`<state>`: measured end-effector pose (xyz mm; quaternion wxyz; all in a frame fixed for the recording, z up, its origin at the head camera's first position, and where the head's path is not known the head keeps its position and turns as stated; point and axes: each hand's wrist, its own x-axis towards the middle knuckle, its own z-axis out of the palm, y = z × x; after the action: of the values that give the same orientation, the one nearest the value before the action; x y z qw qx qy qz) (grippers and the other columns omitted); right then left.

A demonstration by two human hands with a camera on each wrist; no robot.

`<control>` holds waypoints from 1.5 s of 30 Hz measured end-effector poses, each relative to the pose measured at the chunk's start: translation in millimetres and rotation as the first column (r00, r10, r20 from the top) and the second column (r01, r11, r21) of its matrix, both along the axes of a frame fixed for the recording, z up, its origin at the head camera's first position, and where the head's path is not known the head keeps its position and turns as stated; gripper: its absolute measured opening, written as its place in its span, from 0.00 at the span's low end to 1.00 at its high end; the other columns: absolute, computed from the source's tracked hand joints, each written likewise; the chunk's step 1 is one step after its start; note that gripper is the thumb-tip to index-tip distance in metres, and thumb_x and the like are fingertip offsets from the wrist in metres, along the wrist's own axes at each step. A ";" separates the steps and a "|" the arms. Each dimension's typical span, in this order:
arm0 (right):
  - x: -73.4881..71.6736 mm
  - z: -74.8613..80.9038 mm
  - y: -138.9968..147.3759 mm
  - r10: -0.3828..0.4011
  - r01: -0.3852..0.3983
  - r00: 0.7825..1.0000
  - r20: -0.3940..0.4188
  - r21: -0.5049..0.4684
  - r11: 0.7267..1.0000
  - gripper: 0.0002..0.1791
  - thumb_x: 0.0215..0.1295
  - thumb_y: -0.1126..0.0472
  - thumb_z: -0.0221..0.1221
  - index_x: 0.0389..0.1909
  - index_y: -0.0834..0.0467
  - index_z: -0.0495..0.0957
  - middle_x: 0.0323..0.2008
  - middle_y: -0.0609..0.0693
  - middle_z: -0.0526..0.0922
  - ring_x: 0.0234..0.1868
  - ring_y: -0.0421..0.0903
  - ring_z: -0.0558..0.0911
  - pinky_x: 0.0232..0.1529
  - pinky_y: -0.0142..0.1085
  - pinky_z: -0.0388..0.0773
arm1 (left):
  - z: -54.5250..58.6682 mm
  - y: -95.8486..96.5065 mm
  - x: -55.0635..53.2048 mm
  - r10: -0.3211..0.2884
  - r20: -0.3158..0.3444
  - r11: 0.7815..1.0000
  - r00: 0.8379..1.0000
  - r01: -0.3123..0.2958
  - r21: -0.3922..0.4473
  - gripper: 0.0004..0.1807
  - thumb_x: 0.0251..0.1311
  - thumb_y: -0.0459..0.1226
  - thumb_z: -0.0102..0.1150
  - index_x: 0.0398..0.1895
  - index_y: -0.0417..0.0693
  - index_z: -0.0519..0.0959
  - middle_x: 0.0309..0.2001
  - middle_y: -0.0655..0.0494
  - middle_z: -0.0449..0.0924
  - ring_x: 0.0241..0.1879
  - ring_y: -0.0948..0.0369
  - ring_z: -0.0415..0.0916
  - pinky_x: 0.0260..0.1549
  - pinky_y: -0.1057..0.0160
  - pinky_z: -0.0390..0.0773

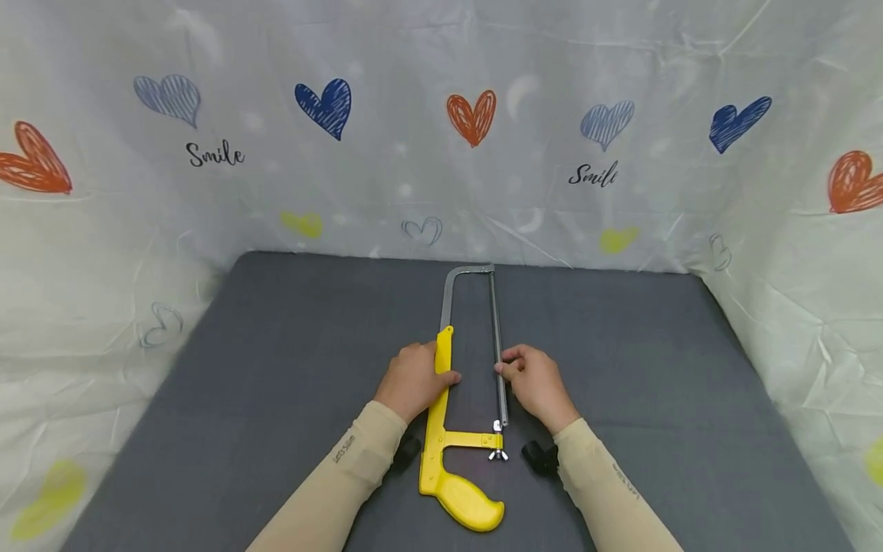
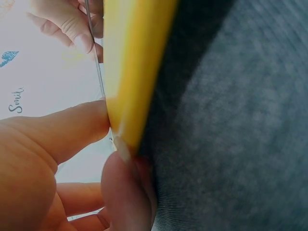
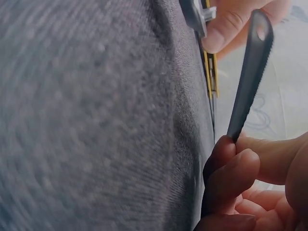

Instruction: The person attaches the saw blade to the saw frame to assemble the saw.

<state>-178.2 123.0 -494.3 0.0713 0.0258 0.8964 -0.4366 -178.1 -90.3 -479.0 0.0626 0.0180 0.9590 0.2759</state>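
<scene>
A hacksaw (image 1: 436, 418) with a yellow frame and handle (image 1: 471, 502) lies on the dark grey surface, its silver bow pointing away from me. My left hand (image 1: 414, 376) grips the yellow part of the frame, thumb on the inner side. On the other side, my right hand (image 1: 541, 387) pinches the hacksaw blade (image 3: 250, 77) between thumb and fingers. The blade's near end, with its hole visible in the right wrist view, stands apart from the metal holder (image 3: 195, 19). Its far end meets the bow's tip. A wing nut (image 1: 498, 455) sits below the yellow crosspiece.
Dark grey cloth covers the table (image 1: 310, 322). A pale curtain (image 1: 400, 176) printed with hearts and "Smile" surrounds its back and sides. Near my right wrist is a black wrist camera (image 1: 541, 458), with another by the left wrist.
</scene>
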 end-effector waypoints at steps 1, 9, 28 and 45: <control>-0.6 0.5 -0.4 -0.001 0.001 1.000 0.001 -0.005 1.000 0.14 0.77 0.56 0.66 0.56 0.59 0.85 0.35 0.52 0.86 0.31 0.45 0.80 0.33 0.37 0.76 | 1.3 -0.1 -0.7 -0.001 0.003 1.000 1.000 0.001 -0.004 0.36 0.65 0.47 0.76 0.69 0.34 0.79 0.46 0.42 0.85 0.36 0.54 0.83 0.40 0.56 0.89; 1.2 2.1 2.5 -0.001 0.001 1.000 -0.007 0.003 1.000 0.14 0.74 0.56 0.69 0.54 0.59 0.86 0.31 0.51 0.86 0.28 0.44 0.81 0.30 0.37 0.77 | 4.0 2.6 -1.6 -0.008 0.011 1.000 1.000 0.008 -0.018 0.38 0.65 0.48 0.76 0.71 0.34 0.78 0.51 0.40 0.86 0.41 0.51 0.85 0.44 0.54 0.89; 3.5 4.4 0.3 0.036 -0.035 0.999 -0.006 0.076 0.996 0.16 0.73 0.53 0.70 0.52 0.59 0.85 0.28 0.47 0.87 0.26 0.44 0.78 0.29 0.36 0.73 | 3.2 -3.6 1.7 -0.007 0.013 0.999 1.000 0.008 -0.048 0.40 0.67 0.49 0.74 0.74 0.34 0.75 0.54 0.38 0.86 0.45 0.49 0.86 0.47 0.52 0.89; 85.7 23.9 8.4 0.114 -0.092 0.992 -0.051 0.315 0.945 0.16 0.66 0.46 0.75 0.28 0.50 0.82 0.18 0.41 0.77 0.18 0.41 0.72 0.21 0.35 0.68 | 5.6 -18.8 47.4 -0.143 0.141 0.989 0.980 0.145 -0.005 0.48 0.67 0.51 0.73 0.82 0.37 0.64 0.51 0.44 0.84 0.36 0.58 0.79 0.40 0.58 0.85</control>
<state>-92.5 131.4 -470.4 0.0581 -0.0250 0.9562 -0.2859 -130.8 -109.1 -473.4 0.1499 0.0673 0.9504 0.2641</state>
